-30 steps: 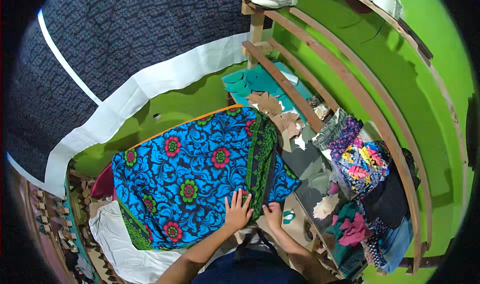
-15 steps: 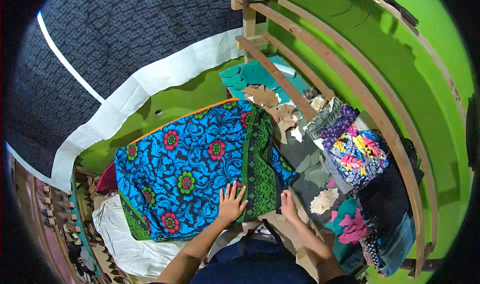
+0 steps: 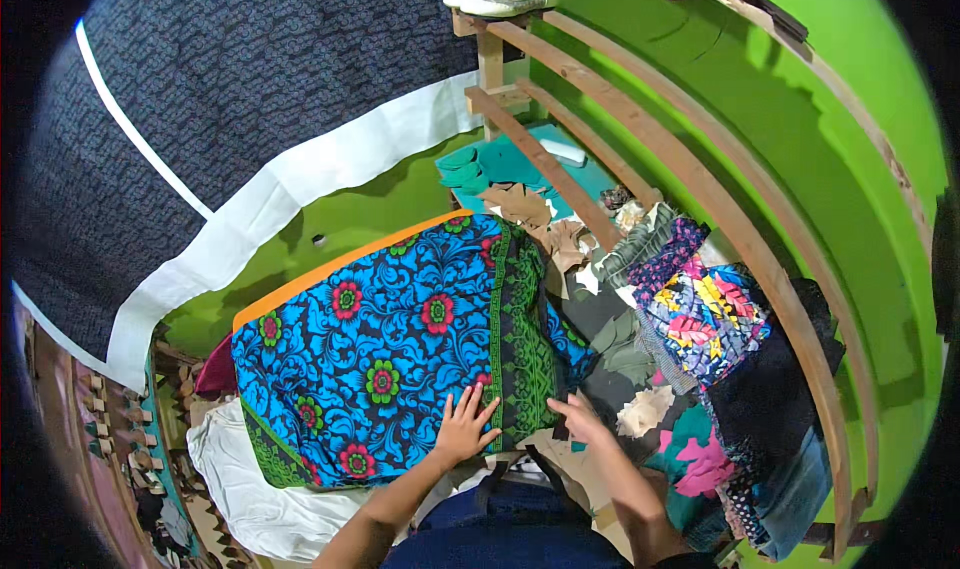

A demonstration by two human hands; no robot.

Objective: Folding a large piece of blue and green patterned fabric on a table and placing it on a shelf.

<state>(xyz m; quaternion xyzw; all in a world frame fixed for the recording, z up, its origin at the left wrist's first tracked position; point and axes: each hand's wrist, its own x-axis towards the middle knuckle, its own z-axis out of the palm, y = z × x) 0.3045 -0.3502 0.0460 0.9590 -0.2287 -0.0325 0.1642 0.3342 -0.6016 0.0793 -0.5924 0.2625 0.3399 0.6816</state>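
Left hand (image 3: pixel 464 431) spread flat on floral cloth (image 3: pixel 400 314), right hand (image 3: pixel 585 421) at its green border (image 3: pixel 525 369), pinch unclear

Blue floral cloth (image 3: pixel 410 354): underside and support hidden; a patch covered by the left hand (image 3: pixel 465 427), palm unseen. Right hand (image 3: pixel 580 421): inner fingers hidden, grip on the green border (image 3: pixel 522 359) indeterminable. Orange piece (image 3: pixel 335 266): only a strip visible, remainder beneath the cloth. Dark red item (image 3: pixel 215 371): largely covered, kind uncertain. White fabric (image 3: pixel 240 479): upper part concealed. Shoes (image 3: pixel 503 5): cropped by upper edge. Navy garment (image 3: pixel 510 529): cropped by lower edge. Black fabric (image 3: pixel 755 404): partly behind a wooden rail (image 3: pixel 815 399). Brown pieces, far left (image 3: pixel 135 459): too small to identify
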